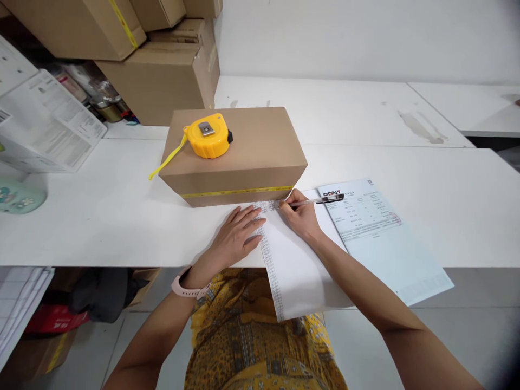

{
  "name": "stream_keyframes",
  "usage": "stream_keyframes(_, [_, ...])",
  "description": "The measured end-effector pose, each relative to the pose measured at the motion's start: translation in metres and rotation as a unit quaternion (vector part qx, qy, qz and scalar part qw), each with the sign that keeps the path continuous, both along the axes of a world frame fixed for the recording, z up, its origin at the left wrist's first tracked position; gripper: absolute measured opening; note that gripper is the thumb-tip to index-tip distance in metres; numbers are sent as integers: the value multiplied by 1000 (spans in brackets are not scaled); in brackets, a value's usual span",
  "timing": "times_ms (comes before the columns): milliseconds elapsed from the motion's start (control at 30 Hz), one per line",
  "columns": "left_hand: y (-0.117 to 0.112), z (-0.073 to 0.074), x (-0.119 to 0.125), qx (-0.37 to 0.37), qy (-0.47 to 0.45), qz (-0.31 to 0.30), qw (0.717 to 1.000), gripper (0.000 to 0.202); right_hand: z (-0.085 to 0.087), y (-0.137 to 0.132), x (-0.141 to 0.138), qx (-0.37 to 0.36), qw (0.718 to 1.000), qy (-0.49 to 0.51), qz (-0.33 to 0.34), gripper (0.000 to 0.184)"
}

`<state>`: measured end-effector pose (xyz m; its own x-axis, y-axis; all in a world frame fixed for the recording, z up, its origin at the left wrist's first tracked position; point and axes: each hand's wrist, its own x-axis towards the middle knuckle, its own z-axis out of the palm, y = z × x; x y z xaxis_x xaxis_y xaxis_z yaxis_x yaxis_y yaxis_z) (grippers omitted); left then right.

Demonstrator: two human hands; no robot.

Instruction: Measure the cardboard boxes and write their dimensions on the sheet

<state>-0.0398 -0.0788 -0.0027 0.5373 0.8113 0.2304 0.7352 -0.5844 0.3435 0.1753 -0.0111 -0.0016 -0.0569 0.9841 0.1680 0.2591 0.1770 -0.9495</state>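
My right hand point(299, 216) is closed around a pen point(320, 201) whose tip touches the top of a white sheet with a column of figures point(296, 265). My left hand point(238, 236) lies flat, fingers stretched out, pressing the sheet's left edge. Just beyond both hands stands a closed brown cardboard box point(252, 154) with yellow tape along its front. A yellow tape measure point(210, 135) rests on the box lid, its strap hanging off the left side. A pale blue printed form point(382, 238) lies to the right of the white sheet.
The white table point(101, 211) carries an open printed carton point(44, 122) at the left and a round mint-coloured object point(18, 197). Stacked cardboard boxes point(162, 70) stand behind. More boxes and papers sit under the table at left point(49, 319). Another white table point(467, 105) is at the far right.
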Motion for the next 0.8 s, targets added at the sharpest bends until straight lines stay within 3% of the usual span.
stream_keyframes(800, [0, 0, 0, -7, -7, -1, 1000, 40, 0, 0, -1, 1, 1000, 1, 5, 25])
